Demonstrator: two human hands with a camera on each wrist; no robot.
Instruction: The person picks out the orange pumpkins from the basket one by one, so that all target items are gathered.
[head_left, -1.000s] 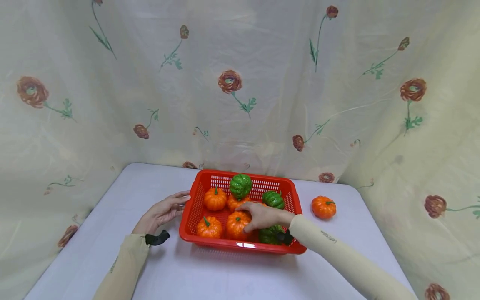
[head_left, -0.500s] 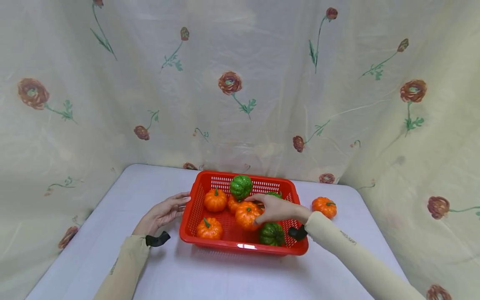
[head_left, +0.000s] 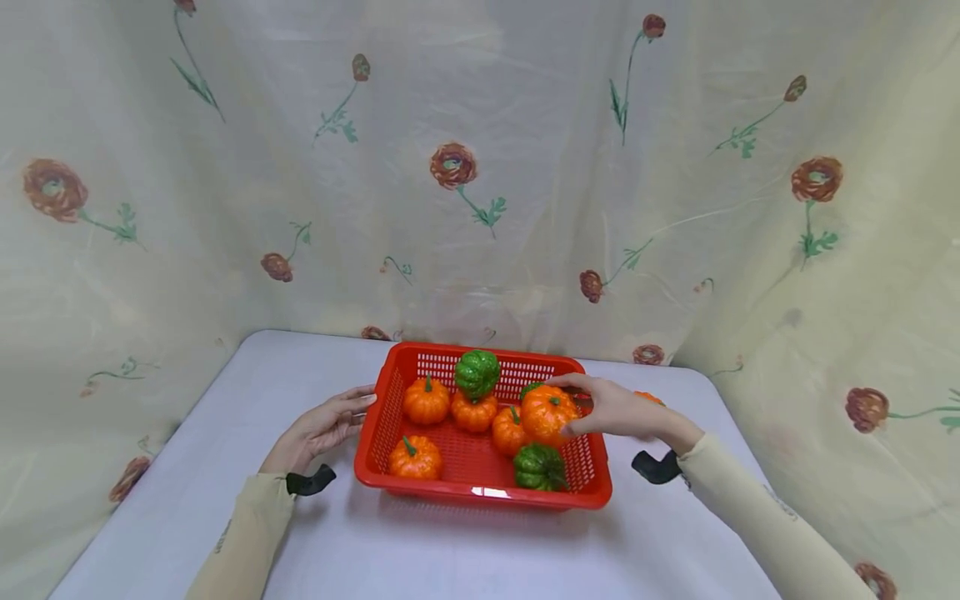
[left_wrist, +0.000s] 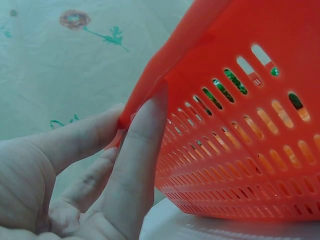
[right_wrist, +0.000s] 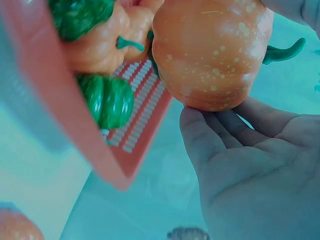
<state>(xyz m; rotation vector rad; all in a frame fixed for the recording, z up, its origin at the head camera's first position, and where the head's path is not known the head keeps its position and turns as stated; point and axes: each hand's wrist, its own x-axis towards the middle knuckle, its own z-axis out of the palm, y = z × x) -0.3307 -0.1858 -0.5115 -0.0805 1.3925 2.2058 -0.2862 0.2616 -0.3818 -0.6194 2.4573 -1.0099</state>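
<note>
My right hand (head_left: pixel 618 408) holds an orange toy pumpkin (head_left: pixel 547 415) by its sides, raised over the right part of a red plastic basket (head_left: pixel 420 487). In the right wrist view, fingers and thumb span this speckled pumpkin (right_wrist: pixel 210 55), its green stem pointing sideways. At the basket's left end, my left hand (head_left: pixel 324 425) pinches the rim between thumb and fingers, seen closely in the left wrist view (left_wrist: pixel 135 155). Inside the basket lie several orange pumpkins (head_left: pixel 427 402) and green ones; one green pumpkin (head_left: pixel 477 373) sits on top of an orange one.
Beyond the basket's right side, another orange pumpkin (head_left: pixel 648 397) lies on the white table (head_left: pixel 300 367), mostly hidden by my right hand. A flowered curtain (head_left: pixel 510 275) stands behind the table and along both sides.
My right hand has lifted the orange pumpkin from the basket's middle and carried it right. An orange pumpkin formerly covered now shows beside it. My left hand stays at the rim.
</note>
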